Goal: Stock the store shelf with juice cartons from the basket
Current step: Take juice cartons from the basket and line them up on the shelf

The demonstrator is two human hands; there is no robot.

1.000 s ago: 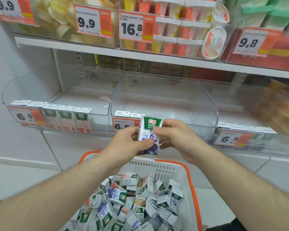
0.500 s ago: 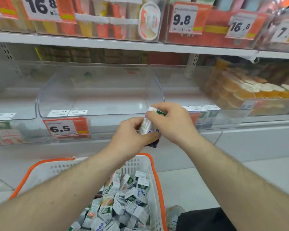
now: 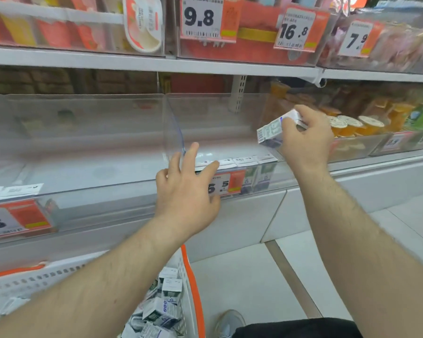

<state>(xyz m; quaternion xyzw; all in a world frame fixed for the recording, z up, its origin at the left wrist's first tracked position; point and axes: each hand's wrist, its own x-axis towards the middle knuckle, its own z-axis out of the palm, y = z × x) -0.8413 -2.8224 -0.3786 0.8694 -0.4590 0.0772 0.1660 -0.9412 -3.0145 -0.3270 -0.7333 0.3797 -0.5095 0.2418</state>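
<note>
1. A person's right hand [image 3: 305, 140] grips a juice carton [image 3: 272, 134] above the clear shelf bin [image 3: 230, 118], fingers curled over its top end and the thumb hidden behind the hand; the carton is tilted, its barcoded end pointing left.
2. The left hand [image 3: 187, 189] holds nothing: its fingers are spread and nearly straight in front of the bin's front wall, and whether the fingertips touch the clear plastic cannot be told.
3. The same hand covers the left part of a price tag [image 3: 226, 185], where only "6.5" reads.
4. A row of cartons [image 3: 252, 176] already stands upright behind the bin's front wall, their faces blurred through the plastic.
5. Below, the white basket [image 3: 193, 289] with an orange rim holds a jumble of loose cartons [image 3: 161, 311], largely hidden by the left forearm and cut off at the lower edge.
6. A shoe [image 3: 230, 322] shows on the floor beside the basket.
</note>
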